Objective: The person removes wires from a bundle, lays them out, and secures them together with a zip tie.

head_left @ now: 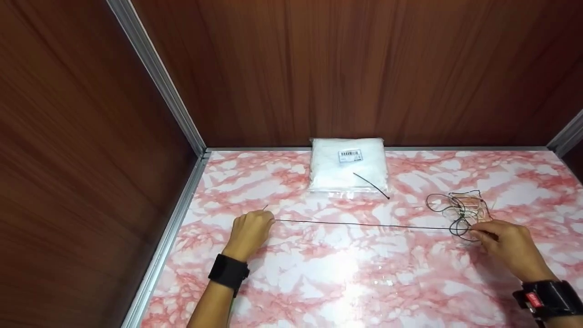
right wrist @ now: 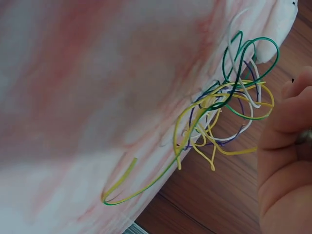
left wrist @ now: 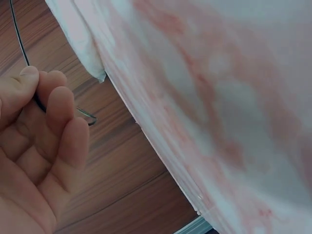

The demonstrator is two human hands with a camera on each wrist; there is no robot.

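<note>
A thin dark wire [head_left: 364, 224] runs in a nearly straight line between the two hands. The left hand [head_left: 250, 230] pinches it near its left end, and a short tail sticks out past the fingers. In the left wrist view the wire [left wrist: 20, 43] passes between thumb and forefinger, the other fingers curled. At the right, the right hand [head_left: 510, 241] pinches the wire between thumb and fingers beside a loose tangle of wires [head_left: 462, 214]. Up close, the right wrist view shows yellow wire [right wrist: 178, 131], green, white and purple strands in loops; that hand's fingertips are partly out of frame.
Against the back wall [head_left: 346, 73] lies a clear plastic bag [head_left: 325, 168] with white contents and a barcode label [head_left: 350, 156]. A black cable tie [head_left: 371, 185] lies across its front edge. Wood-grain panels with metal edging [head_left: 159, 68] bound the marbled red-and-white table [head_left: 319, 282].
</note>
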